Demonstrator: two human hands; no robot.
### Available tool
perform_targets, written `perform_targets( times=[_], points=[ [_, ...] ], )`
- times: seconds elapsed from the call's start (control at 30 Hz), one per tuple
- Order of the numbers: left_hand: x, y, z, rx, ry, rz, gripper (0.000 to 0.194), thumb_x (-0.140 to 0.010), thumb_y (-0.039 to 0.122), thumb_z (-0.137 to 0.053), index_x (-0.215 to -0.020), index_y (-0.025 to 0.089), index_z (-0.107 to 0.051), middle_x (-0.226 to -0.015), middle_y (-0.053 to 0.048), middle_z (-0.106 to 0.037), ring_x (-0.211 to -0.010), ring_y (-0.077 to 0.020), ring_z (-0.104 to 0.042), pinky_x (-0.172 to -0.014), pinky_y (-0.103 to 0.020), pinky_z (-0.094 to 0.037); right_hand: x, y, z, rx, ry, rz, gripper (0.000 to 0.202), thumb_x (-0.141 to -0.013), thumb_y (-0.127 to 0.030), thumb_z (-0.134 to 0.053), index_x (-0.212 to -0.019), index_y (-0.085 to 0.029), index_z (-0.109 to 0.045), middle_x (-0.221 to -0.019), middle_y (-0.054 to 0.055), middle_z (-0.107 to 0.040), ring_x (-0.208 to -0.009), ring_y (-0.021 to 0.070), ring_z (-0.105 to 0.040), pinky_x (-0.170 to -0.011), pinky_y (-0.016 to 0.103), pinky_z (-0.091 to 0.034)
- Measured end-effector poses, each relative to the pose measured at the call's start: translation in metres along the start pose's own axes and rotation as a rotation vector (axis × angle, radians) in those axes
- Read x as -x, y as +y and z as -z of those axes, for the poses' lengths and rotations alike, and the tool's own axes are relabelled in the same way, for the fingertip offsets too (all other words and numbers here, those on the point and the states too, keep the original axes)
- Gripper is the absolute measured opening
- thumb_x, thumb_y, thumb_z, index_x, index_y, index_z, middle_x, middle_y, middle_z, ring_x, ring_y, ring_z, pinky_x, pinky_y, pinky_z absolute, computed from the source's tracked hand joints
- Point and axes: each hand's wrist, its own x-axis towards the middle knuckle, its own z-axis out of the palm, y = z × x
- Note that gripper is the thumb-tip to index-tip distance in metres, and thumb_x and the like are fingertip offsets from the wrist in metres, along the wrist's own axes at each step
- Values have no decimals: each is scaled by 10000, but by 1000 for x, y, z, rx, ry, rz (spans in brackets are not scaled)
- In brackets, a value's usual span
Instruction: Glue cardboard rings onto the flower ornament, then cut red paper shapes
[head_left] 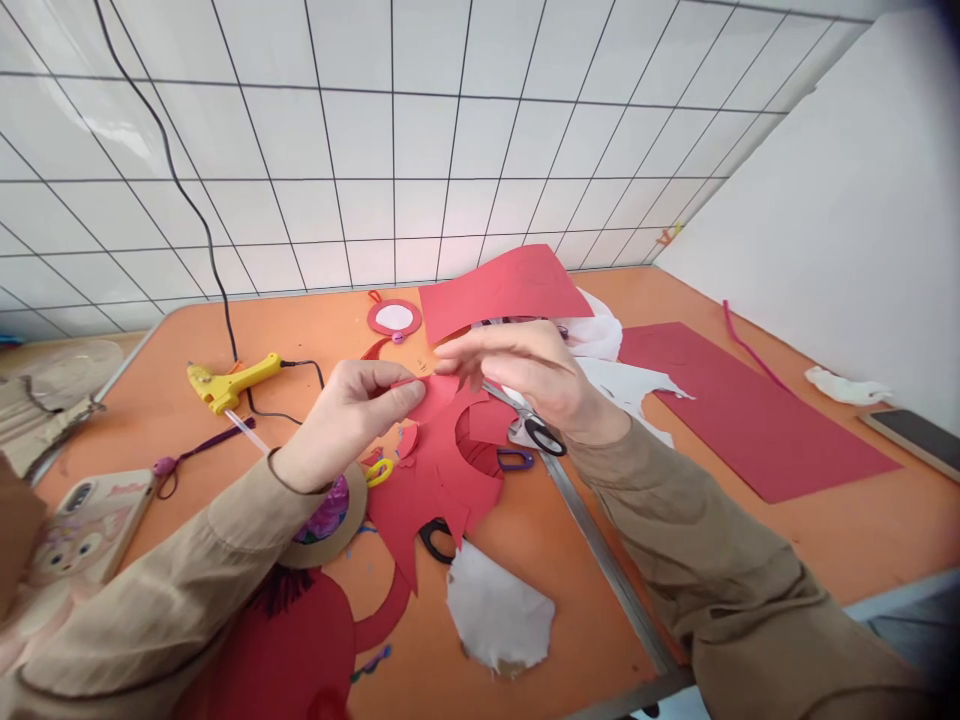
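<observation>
My left hand (364,405) pinches a small piece of red paper (435,398) between thumb and fingers, over the middle of the orange table. Just right of it, my right hand (525,370) is raised with its palm down; its fingertips bend toward the paper's upper edge, and whether they grip anything is hidden. Cut red paper scraps (435,470) lie below both hands. Scissors with black handles (545,436) rest under my right wrist. Beside my left wrist is a cardboard ring with a purple centre (337,520), partly covered by my sleeve.
A yellow glue gun (236,383) with a black cable lies left, above a phone (94,530). Red sheets (502,285) and white cloth (626,385) are behind and right. A round red ornament (394,318) lies near the tiled wall. White fabric (499,610) sits in front.
</observation>
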Motion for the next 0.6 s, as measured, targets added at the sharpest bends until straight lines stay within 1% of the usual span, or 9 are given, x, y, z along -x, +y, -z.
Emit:
perform_targets(
  times=[0.03,0.1,0.17,0.23,0.3,0.33,0.4,0.47,0.6],
  points=[
    [1,2,-1,-27,4,-19,315,-823,321,-604,-565,145,-565,-505,47,-364,-498,-66,-277,-462,-242,-199,0,-2,-2,-37,-3,-66,225,-854,-221,-554,-988,-149,-720,-918,74,-756,-841,188,-709,-670,288,-566],
    [2,5,-3,-61,14,-47,304,-814,310,-599,-560,149,-557,-509,51,-341,-504,-71,-270,-468,-249,-198,-1,-6,-6,-33,-6,-162,137,-816,-258,-638,-852,-143,-704,-784,49,-727,-727,167,-690,-618,270,-543],
    [3,7,-5,-79,14,-50,289,-805,301,-595,-559,152,-565,-506,51,-336,-504,-75,-274,-471,-254,-206,-1,-10,-10,-21,-23,-231,101,-783,-223,-663,-718,-147,-651,-630,2,-652,-589,129,-639,-546,246,-498],
    [2,7,-6,-93,10,-31,241,-790,295,-603,-600,149,-617,-520,37,-401,-511,-83,-314,-481,-257,-237,-2,-12,-12,-34,-50,-263,127,-779,-187,-638,-658,-154,-617,-551,-31,-588,-506,101,-584,-493,229,-450],
    [2,7,-6,-103,11,-12,206,-775,300,-626,-640,148,-658,-551,19,-469,-526,-92,-354,-494,-261,-262,-1,-13,-12,-35,-71,-262,128,-775,-169,-629,-648,-155,-621,-542,-39,-577,-486,89,-558,-469,219,-417],
    [1,7,-5,-103,11,-7,207,-770,304,-637,-633,150,-657,-553,17,-472,-527,-93,-356,-496,-261,-262,-1,-13,-11,-25,-82,-258,127,-773,-163,-630,-646,-155,-628,-537,-40,-574,-485,86,-550,-462,215,-404],
    [0,7,-3,-80,-7,-3,246,-768,311,-653,-581,155,-623,-521,29,-419,-506,-84,-320,-485,-260,-238,-1,-11,-9,-30,-105,-260,132,-774,-164,-636,-642,-155,-639,-528,-40,-569,-485,82,-545,-456,210,-399],
    [0,6,-1,-22,-36,-1,294,-775,312,-661,-538,157,-583,-495,43,-362,-485,-74,-277,-471,-257,-208,-2,-8,-8,-108,-115,-294,127,-774,-195,-656,-655,-151,-652,-546,-36,-581,-482,82,-551,-455,208,-429],
    [-3,0,6,127,-106,55,293,-776,317,-687,-549,158,-591,-491,34,-399,-470,-68,-295,-455,-246,-207,-3,-2,-8,-293,-68,-367,143,-742,-264,-727,-690,-143,-672,-601,-30,-613,-481,75,-555,-439,199,-464]
  ],
)
